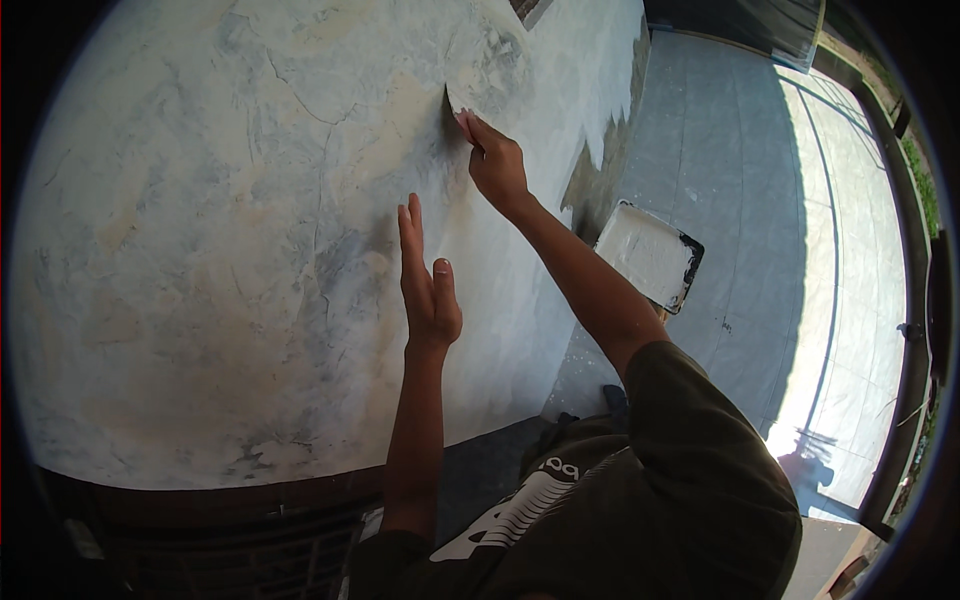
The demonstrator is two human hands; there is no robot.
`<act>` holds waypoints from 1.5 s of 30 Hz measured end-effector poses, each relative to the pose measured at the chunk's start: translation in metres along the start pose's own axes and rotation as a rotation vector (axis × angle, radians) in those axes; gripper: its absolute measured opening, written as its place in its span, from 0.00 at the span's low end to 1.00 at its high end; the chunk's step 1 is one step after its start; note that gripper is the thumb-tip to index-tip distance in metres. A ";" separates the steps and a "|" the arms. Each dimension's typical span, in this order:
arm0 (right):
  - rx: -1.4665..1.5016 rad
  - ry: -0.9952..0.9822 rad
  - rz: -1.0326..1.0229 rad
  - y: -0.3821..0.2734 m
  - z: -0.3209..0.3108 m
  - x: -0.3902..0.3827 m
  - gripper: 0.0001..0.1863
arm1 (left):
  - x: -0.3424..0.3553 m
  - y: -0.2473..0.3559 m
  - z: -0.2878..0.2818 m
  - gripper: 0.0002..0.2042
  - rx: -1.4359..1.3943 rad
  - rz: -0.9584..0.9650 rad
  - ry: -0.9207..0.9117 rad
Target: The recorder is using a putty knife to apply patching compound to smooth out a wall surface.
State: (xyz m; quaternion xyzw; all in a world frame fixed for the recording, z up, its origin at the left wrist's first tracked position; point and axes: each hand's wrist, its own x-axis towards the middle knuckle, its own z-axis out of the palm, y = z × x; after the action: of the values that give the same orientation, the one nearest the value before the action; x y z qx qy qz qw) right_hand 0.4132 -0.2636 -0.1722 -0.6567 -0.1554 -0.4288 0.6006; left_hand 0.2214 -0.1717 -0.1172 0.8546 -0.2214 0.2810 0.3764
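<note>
My right hand (497, 168) grips a putty knife (459, 108), its thin blade against the wall (200, 230). The wall is coated in patchy white and cream filler, with grey smears and several fine cracks. Lower and to the left, my left hand (428, 285) is held up beside the wall, fingers stretched and thumb apart, holding nothing. Whether its fingertips touch the surface I cannot tell.
A white paint tray (645, 255) with a black-smudged rim stands to the right, partly behind my right forearm. Grey tiled floor (740, 180) runs along that side, sunlit farther right. A dark grille (230, 545) lies below the wall at lower left.
</note>
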 end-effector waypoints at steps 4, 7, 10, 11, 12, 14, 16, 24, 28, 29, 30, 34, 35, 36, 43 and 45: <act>-0.049 -0.072 0.039 -0.006 0.013 -0.034 0.29 | 0.000 -0.003 0.005 0.33 0.001 -0.007 -0.009; -0.127 -0.156 0.103 -0.002 0.009 -0.096 0.28 | 0.000 -0.004 0.010 0.34 0.011 -0.017 -0.023; -0.024 -0.303 0.290 0.012 -0.028 -0.139 0.22 | -0.002 -0.007 0.014 0.34 0.004 -0.021 -0.034; -0.059 -0.262 0.348 0.017 -0.041 -0.139 0.19 | -0.002 -0.007 0.018 0.35 -0.006 -0.028 -0.040; -0.066 -0.210 0.424 0.022 -0.046 -0.135 0.18 | -0.001 -0.007 0.020 0.35 -0.012 -0.026 -0.043; -0.062 -0.139 0.557 0.027 -0.049 -0.109 0.17 | -0.001 -0.007 0.020 0.35 -0.033 -0.022 -0.040; -0.018 -0.082 0.591 0.012 -0.044 -0.062 0.16 | -0.003 -0.006 0.023 0.35 -0.032 -0.025 -0.037; -0.037 -0.241 -0.006 -0.050 -0.003 -0.095 0.25 | 0.009 0.008 0.018 0.35 -0.029 0.058 -0.006; 0.167 -0.445 0.196 -0.042 -0.070 -0.161 0.21 | 0.015 0.004 0.017 0.34 -0.017 0.061 -0.008; 0.163 -0.424 0.275 -0.036 -0.079 -0.163 0.19 | 0.015 0.002 0.019 0.34 -0.020 0.062 -0.010; 0.149 -0.350 0.272 -0.028 -0.081 -0.161 0.18 | 0.015 0.000 0.020 0.34 -0.028 0.050 -0.010; 0.127 -0.216 0.330 -0.015 -0.072 -0.116 0.16 | 0.013 0.001 0.022 0.34 -0.026 0.010 -0.010; 0.113 -0.181 0.278 -0.008 -0.068 -0.106 0.16 | 0.012 0.000 0.023 0.34 -0.025 0.013 -0.011; 0.100 -0.174 0.294 -0.006 -0.064 -0.094 0.16 | 0.011 -0.001 0.023 0.34 -0.017 0.015 -0.011; 0.062 -0.016 0.126 -0.006 -0.032 -0.020 0.15 | 0.001 -0.002 0.013 0.32 0.025 -0.014 -0.003; 0.046 -0.019 0.096 -0.006 -0.017 -0.004 0.17 | -0.001 -0.003 0.010 0.32 0.029 -0.023 0.002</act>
State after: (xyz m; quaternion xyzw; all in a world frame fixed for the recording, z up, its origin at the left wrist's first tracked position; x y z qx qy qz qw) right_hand 0.3997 -0.2766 -0.1726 -0.6535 -0.1394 -0.3896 0.6338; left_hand 0.2253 -0.1778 -0.1250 0.8621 -0.2068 0.2808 0.3676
